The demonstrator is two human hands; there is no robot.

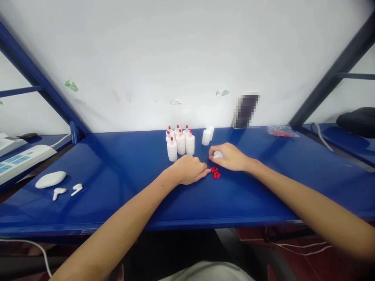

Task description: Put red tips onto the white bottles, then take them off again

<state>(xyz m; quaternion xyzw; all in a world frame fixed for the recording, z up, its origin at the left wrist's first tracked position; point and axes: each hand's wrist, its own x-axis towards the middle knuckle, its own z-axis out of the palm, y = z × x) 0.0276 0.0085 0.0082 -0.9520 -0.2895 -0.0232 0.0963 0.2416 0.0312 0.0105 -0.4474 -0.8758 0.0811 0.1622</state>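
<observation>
My right hand [228,157] curls closed around a small white plastic bottle [218,155], whose rounded white part shows between thumb and fingers. To its left, my left hand [190,170] rests low over the table with curled fingers, the tips at the edge of a small pile of red caps [215,174]. Whether a cap is between those fingers is hidden. Just behind my left hand stand several upright white bottles [181,144] with red-tipped nozzles, grouped together. Two white bottles [206,137] without red tips stand behind my right hand.
The blue table [123,171] meets a white wall. On its left lie a white case [50,179] and two white earbuds [59,192]. A clear bag [281,132] with red pieces lies at the back right. A pixelated dark panel [246,111] leans by the wall.
</observation>
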